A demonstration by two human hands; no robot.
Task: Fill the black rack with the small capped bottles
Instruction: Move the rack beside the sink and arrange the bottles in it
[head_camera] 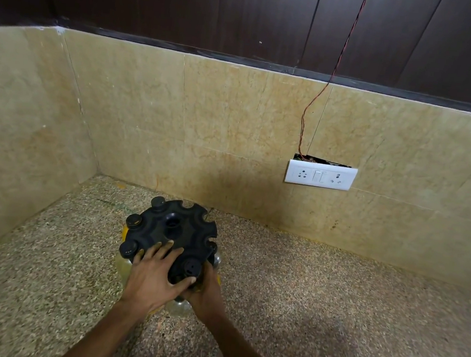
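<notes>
A round black rack [182, 231] with notches around its rim stands on the speckled stone counter. Black-capped bottles hang in its left notches; their caps [134, 221] show on top. My left hand [154, 277] rests on the rack's near top, fingers spread, thumb beside a black cap [191, 267] at the near rim. My right hand [206, 288] grips that capped bottle from below and from the right, at the rack's near edge. Its clear body [178, 307] shows below my wrists. Notches at the far right of the rim are open.
The counter [330, 319] runs into a corner of beige tiled walls at the left and back. A white switch and socket plate [320, 174] sits on the back wall, with a thin red wire [330, 80] going up from it.
</notes>
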